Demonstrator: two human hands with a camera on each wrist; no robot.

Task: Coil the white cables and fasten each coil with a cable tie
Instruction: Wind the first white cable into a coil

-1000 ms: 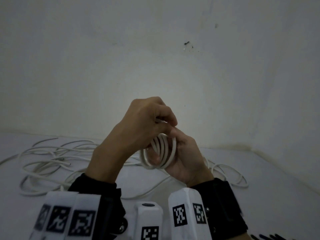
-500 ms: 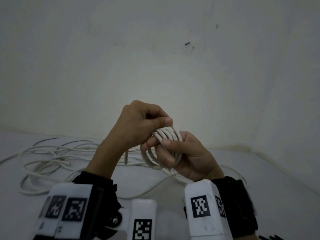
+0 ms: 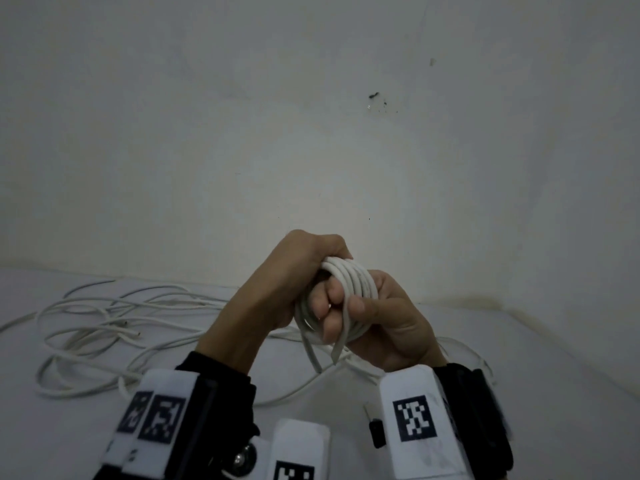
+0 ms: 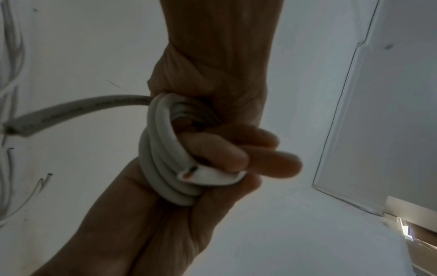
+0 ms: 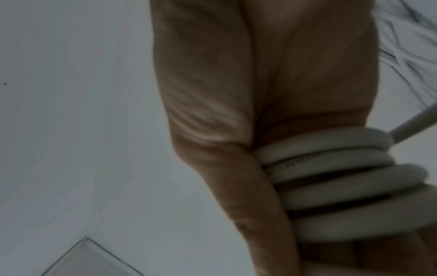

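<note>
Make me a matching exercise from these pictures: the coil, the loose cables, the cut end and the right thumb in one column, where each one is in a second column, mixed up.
Things
1. coil
2. loose cables
3. cut end
4. right thumb

Places
A. spread on the white surface, at the left
B. pressed on the front of the coil
C. held up between both hands
D. beside the fingertips, in the left wrist view

Pairs: 1-C, 2-A, 3-D, 4-B
</note>
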